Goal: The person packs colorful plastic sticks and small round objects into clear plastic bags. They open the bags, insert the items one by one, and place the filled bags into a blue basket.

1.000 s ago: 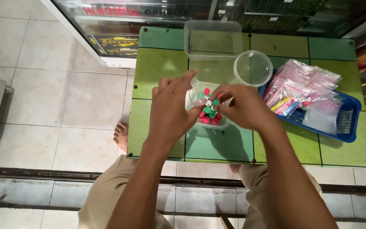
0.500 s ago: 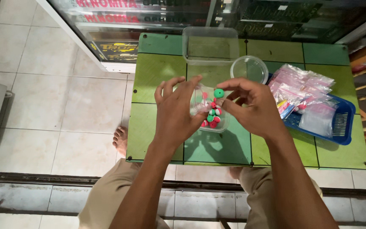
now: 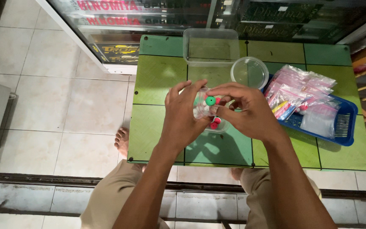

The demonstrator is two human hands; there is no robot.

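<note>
Bag (image 3: 201, 106), small and clear, sits between our two hands above the middle of the desk (image 3: 157, 85). Our left hand (image 3: 183, 116) pinches its near side; our right hand (image 3: 244, 112) closes on a green bead (image 3: 210, 101) at its mouth. We see a tub (image 3: 215, 125) of beads directly below, nearer the desk's front edge.

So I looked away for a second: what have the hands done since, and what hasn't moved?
Both hands rose off the small clear tub of red and green pieces. The right hand picked out a green round piece and now pinches it at a small clear bag held by the left hand. The blue basket, round lid and large clear container stayed put.
</note>
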